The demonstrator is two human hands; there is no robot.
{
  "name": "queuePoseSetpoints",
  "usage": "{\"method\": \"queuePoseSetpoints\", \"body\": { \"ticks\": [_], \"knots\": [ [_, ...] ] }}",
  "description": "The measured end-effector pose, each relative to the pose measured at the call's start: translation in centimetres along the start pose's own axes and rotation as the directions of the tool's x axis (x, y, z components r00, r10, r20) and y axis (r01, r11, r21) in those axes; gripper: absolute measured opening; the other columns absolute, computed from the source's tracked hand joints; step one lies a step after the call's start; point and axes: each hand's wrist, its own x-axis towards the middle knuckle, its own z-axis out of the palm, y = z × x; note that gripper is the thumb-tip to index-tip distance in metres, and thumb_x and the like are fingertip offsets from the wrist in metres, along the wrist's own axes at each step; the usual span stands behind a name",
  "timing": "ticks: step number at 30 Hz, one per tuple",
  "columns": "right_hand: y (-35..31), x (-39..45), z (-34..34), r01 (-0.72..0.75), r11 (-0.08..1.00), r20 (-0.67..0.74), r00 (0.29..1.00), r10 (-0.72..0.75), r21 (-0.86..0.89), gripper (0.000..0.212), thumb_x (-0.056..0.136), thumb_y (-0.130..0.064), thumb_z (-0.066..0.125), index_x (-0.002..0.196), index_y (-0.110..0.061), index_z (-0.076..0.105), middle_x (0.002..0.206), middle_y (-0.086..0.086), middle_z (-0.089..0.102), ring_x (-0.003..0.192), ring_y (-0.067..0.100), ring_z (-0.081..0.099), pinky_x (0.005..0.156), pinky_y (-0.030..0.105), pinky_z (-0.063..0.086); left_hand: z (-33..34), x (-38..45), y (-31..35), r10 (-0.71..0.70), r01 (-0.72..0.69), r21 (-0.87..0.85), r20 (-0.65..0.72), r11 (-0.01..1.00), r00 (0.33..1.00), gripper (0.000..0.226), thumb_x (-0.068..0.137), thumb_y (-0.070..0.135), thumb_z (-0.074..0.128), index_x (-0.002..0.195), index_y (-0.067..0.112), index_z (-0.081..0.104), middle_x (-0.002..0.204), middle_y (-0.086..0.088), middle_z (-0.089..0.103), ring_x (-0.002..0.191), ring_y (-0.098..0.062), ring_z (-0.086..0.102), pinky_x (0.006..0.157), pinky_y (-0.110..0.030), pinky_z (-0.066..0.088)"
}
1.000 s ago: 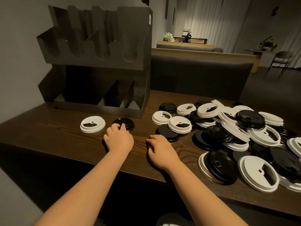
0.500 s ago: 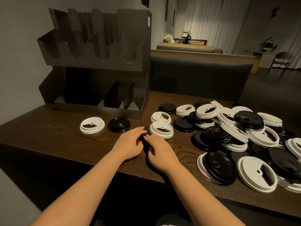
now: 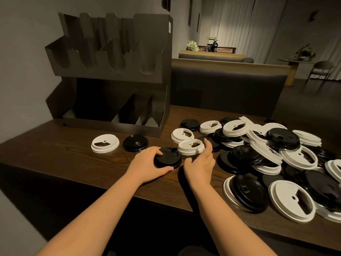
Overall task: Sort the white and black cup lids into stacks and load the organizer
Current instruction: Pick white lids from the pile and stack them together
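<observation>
The left hand [image 3: 147, 163] gripped a black lid [image 3: 167, 157] flat on the counter [image 3: 55, 157], fingers curled on its far rim & thumb on the near rim. The right hand [image 3: 200, 164] reached to a white lid [image 3: 191, 146] just beside it, fingers apart, index touching its right edge. One white lid [image 3: 105, 143] & one black lid [image 3: 135, 142] lay separate in front of the organizer [image 3: 114, 71]. Mixed lid pile [image 3: 276, 156] lay at right.
</observation>
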Motion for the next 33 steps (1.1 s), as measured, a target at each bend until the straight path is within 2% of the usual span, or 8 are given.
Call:
{"method": "queuePoseSetpoints", "body": {
  "ticks": [7, 16, 20, 23, 25, 27, 29, 33],
  "knots": [
    [0.0, 0.3, 0.5, 0.028, 0.879, 0.029, 0.999, -0.017, -0.476, 0.033, 0.095, -0.031, 0.049, 0.125, -0.017, 0.055, 0.125, 0.009, 0.041, 0.117, 0.029, 0.035, 0.097, 0.034, 0.032, 0.4, 0.4, -0.3, -0.041, 0.053, 0.099, -0.118, 0.994, 0.992, 0.066, 0.079, 0.058, 0.063, 0.131, 0.019, 0.051, 0.135, 0.002, 0.052, 0.125, -0.016, 0.046, 0.102, -0.031, 0.039],
    [0.8, -0.2, 0.8, 0.096, 0.898, 0.019, 0.995, -0.098, -0.429, 0.039, 0.095, -0.032, 0.048, 0.123, -0.006, 0.055, 0.149, 0.011, 0.028, 0.142, 0.03, 0.011, 0.113, 0.04, 0.018, 1.5, 3.5, 0.4, -0.198, 0.234, 0.379, -0.133, 0.895, 0.971, 0.067, 0.095, 0.056, 0.037, 0.146, 0.012, 0.034, 0.157, -0.007, 0.022, 0.147, -0.023, 0.007, 0.117, -0.04, 0.013],
    [1.2, 0.4, 0.8, 0.1, 0.961, 0.052, 0.995, -0.089, -0.257, 0.034, 0.094, -0.025, 0.053, 0.118, -0.001, 0.055, 0.147, 0.013, 0.03, 0.142, 0.028, 0.018, 0.114, 0.036, 0.025, 1.5, 3.1, 0.5, -0.081, 0.128, 0.239, -0.198, 0.962, 0.977, 0.06, 0.098, 0.048, 0.039, 0.148, 0.016, 0.03, 0.158, -0.005, 0.021, 0.147, -0.02, 0.007, 0.117, -0.039, 0.009],
    [0.9, 0.4, 0.8, 0.124, 0.986, 0.008, 0.992, -0.124, -0.113, 0.023, 0.092, -0.02, 0.056, 0.107, -0.002, 0.058, 0.148, 0.01, 0.03, 0.143, 0.025, 0.018, 0.112, 0.036, 0.03, 1.3, 2.5, 2.3, -0.019, -0.027, -0.19, -0.237, 0.981, 0.971, 0.045, 0.1, 0.033, 0.041, 0.142, 0.015, 0.042, 0.146, 0.001, 0.041, 0.138, -0.014, 0.031, 0.111, -0.029, 0.024],
    [0.6, 0.4, 0.5, 0.164, 0.985, 0.003, 0.986, -0.164, -0.048, 0.019, 0.091, -0.019, 0.058, 0.101, -0.003, 0.058, 0.147, 0.008, 0.031, 0.14, 0.024, 0.024, 0.11, 0.036, 0.033, 1.3, 2.9, 4.3, -0.18, 0.087, -0.567, -0.109, 0.819, 0.978, 0.043, 0.101, 0.032, 0.041, 0.14, 0.014, 0.044, 0.137, 0.006, 0.047, 0.128, -0.012, 0.042, 0.107, -0.026, 0.031],
    [0.3, 0.5, -0.2, 0.231, 0.972, 0.028, 0.973, -0.231, -0.031, 0.019, 0.089, -0.02, 0.059, 0.098, -0.003, 0.057, 0.145, 0.006, 0.031, 0.135, 0.021, 0.031, 0.106, 0.031, 0.036, 1.1, 3.8, 5.7, -0.332, 0.319, -0.864, 0.192, 0.39, 0.924, 0.039, 0.098, 0.034, 0.048, 0.132, 0.014, 0.052, 0.129, -0.005, 0.059, 0.117, -0.02, 0.056, 0.101, -0.039, 0.045],
    [-0.1, 0.6, -1.3, 0.302, 0.953, 0.096, 0.949, -0.299, -0.022, 0.022, 0.089, -0.022, 0.059, 0.1, -0.003, 0.056, 0.144, 0.004, 0.03, 0.131, 0.018, 0.035, 0.1, 0.022, 0.036, 0.9, 4.4, 6.2, -0.26, 0.446, -0.895, 0.433, -0.009, 0.863, 0.032, 0.095, 0.03, 0.054, 0.12, 0.01, 0.058, 0.113, -0.014, 0.069, 0.104, -0.027, 0.066, 0.089, -0.042, 0.053],
    [0.0, 1.6, -4.0, 0.459, 0.882, 0.221, 0.876, -0.428, -0.111, 0.025, 0.088, -0.023, 0.059, 0.107, -0.007, 0.052, 0.145, 0.003, 0.028, 0.131, 0.017, 0.034, 0.099, 0.022, 0.037, 1.4, 4.6, 7.5, -0.092, 0.461, -0.862, 0.487, -0.21, 0.869, 0.028, 0.097, 0.014, 0.049, 0.123, 0.005, 0.053, 0.103, -0.017, 0.07, 0.098, -0.029, 0.066, 0.077, -0.04, 0.053]
  ]
}}
